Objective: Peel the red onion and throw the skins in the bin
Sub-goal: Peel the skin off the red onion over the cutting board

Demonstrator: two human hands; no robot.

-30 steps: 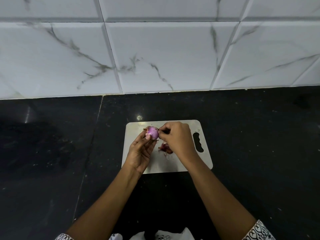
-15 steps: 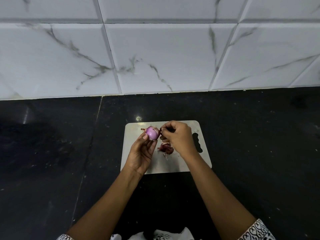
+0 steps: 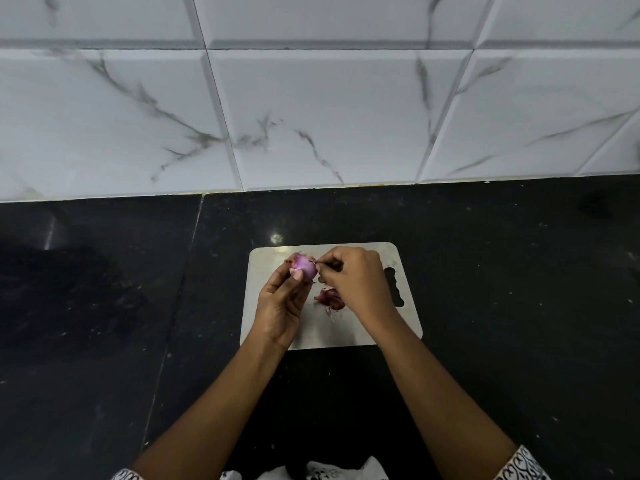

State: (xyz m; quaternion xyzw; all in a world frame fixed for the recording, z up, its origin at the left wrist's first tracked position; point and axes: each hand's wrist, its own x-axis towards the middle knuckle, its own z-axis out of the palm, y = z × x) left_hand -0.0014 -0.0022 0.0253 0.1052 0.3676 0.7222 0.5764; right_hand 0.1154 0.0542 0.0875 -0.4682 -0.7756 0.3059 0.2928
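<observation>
Since a second ago my right hand [image 3: 356, 282] has shifted little, its fingertips still working at the right edge of the red onion [image 3: 304, 267], and the onion has turned slightly in my left hand [image 3: 282, 306]. The black stone countertop [image 3: 104, 306] runs back to a white marble-veined tiled wall [image 3: 311, 116]. On it lies the pale cutting board [image 3: 405, 327], my landmark. Both hands hover over the board's far half. The left hand's fingers are curled around the onion, gripping it from below. The right hand's fingers are pinched on a strip of skin at the onion's side. A small heap of peeled skins [image 3: 330, 297] rests near the board's middle, just under the right hand.
</observation>
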